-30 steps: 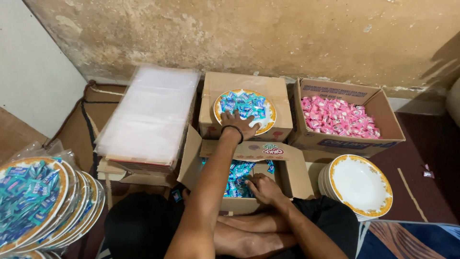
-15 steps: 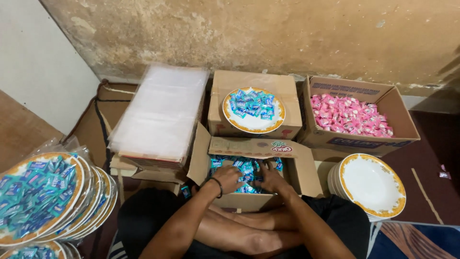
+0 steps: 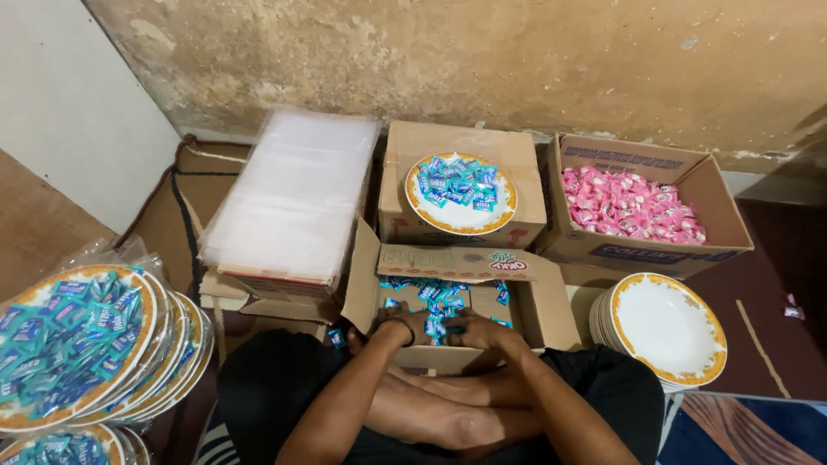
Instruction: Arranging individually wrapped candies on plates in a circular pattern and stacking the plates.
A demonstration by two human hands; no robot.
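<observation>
A stained, flaking plaster wall (image 3: 482,60) was seen across the back, with a dark floor (image 3: 775,344) beneath it, on which the person was seated cross-legged. A tall stack of clear plastic sheets (image 3: 293,194) was laid on cartons at the left. At the right, an open carton of pink candies (image 3: 633,205) was stood against the wall, and a stack of empty white plates with yellow rims (image 3: 668,327) was set near the knee. At the far left, filled plates wrapped in clear film (image 3: 73,344) were piled. A closed carton (image 3: 461,142) in the middle bore a plate partly covered with blue candies (image 3: 461,191).

Just before the lap, an open carton (image 3: 465,297) of blue wrapped candies (image 3: 431,297) was placed. The left hand (image 3: 396,327) and right hand (image 3: 474,329) were both sunk into it, fingers curled together over a small heap of candies; whether any were clamped could not be told.

The candies were judged light, small and hard inside slick, crinkly wrappers, likely to slip singly, so best scooped by the cupped handful rather than pinched.
</observation>
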